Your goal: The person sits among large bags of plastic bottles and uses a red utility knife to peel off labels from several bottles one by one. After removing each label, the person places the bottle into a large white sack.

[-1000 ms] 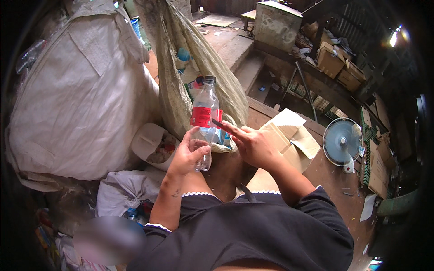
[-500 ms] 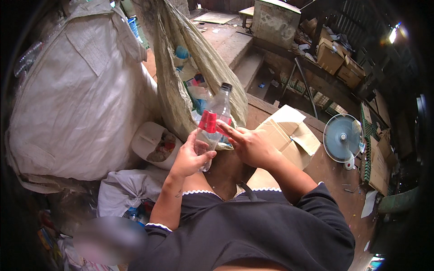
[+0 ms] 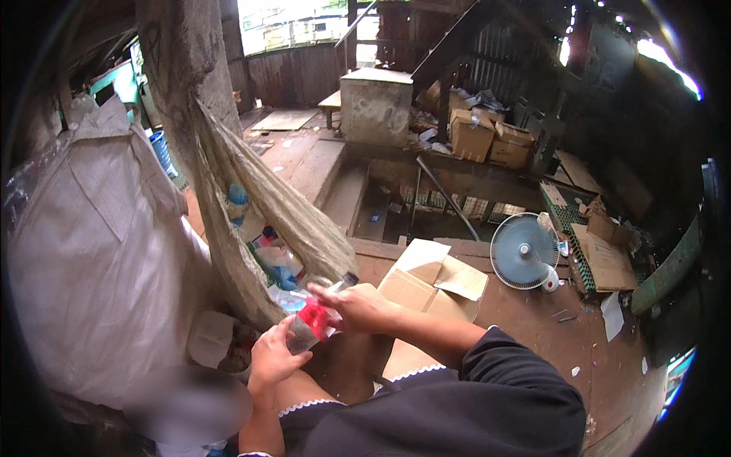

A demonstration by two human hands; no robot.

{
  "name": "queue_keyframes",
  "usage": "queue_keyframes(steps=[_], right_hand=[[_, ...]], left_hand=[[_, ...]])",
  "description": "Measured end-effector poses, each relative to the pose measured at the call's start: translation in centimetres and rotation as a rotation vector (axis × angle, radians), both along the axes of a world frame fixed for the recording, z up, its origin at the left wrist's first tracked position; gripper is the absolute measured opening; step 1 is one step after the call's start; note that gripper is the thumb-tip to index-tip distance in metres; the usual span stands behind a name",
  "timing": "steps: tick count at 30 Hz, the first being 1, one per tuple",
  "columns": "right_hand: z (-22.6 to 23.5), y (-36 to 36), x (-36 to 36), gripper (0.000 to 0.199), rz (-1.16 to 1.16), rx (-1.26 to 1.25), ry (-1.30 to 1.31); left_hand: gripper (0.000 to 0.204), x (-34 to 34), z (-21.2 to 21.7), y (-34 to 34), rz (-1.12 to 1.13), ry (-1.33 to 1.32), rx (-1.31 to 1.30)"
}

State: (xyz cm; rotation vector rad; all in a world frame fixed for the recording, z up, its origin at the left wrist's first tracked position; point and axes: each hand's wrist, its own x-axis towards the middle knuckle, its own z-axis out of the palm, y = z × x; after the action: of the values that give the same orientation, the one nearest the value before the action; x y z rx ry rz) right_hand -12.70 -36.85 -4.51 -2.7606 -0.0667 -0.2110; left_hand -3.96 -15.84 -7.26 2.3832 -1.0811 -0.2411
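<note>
Since a second ago our plastic bottle [image 3: 314,326] has tipped from upright to slanted, lower before our lap. Our left hand [image 3: 272,356] grips its base while our right hand [image 3: 358,306] clasps its red label [image 3: 313,314], beside the open woven sack [image 3: 251,236] and the cardboard box [image 3: 434,280]

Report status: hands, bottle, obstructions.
Left hand grips the clear plastic bottle with red label at its base. Right hand pinches the label. Open mesh sack of bottles directly behind; nothing between the hands.
</note>
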Motion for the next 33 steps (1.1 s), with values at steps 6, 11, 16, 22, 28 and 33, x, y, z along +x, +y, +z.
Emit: queue_keyframes(steps=[6,11,16,22,28,33], right_hand=[[-0.5,0.1,0.3,0.016,0.097,0.018,-0.013],[-2.5,-0.9,0.7,0.012,0.067,0.040,-0.082],[-1.2,-3.5,1.5,0.014,-0.028,0.241,0.073],[-4.1,-6.1,1.1,0.018,-0.083,0.748,0.309],[-8.2,-3.6,0.4,0.017,-0.222,1.505,-0.006],[-5.9,-0.4,0.5,0.028,-0.240,1.846,-0.194]], left_hand=[[0.065,-0.5,-0.3,-0.4,-0.083,-0.225,0.161],[0.058,-0.9,-0.9,-0.3,-0.178,-0.307,0.100],[0.055,-1.4,-1.1,0.2,-0.251,-0.347,-0.023],[0.056,-0.4,-2.1,0.4,-0.262,-0.021,-0.333],[0.067,0.1,-7.0,-0.8,-0.146,1.012,-0.731],[0.061,-1.3,-7.7,-2.1,-0.179,1.597,-0.965]])
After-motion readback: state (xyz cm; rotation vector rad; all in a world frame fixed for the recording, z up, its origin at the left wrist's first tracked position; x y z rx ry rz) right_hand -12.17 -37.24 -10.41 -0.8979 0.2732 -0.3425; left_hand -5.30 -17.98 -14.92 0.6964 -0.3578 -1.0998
